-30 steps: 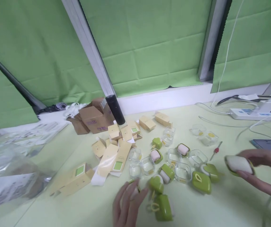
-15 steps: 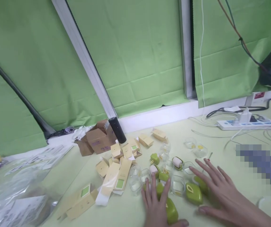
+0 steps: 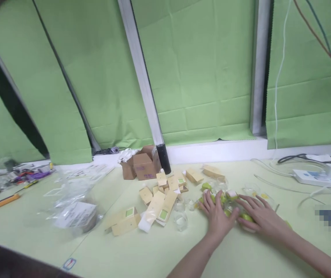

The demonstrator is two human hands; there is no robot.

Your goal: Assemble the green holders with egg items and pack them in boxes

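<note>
My left hand lies flat, fingers spread, on a cluster of small green cases and clear plastic shells on the pale green table. Beside it, my right hand is also spread flat, palm down, over more green cases. Both hands cover most of the cluster, so what lies beneath the palms is hidden. A clear plastic shell sits just left of my left hand.
Tan cardboard boxes lie scattered to the left of the hands, with brown cartons and a black cylinder behind. A clear plastic bag sits further left. A white power strip with cables lies at the right.
The view has pulled back and swung left. My right hand no longer holds a white-and-green case; both hands have come down flat on the cluster of cases, closer together.
</note>
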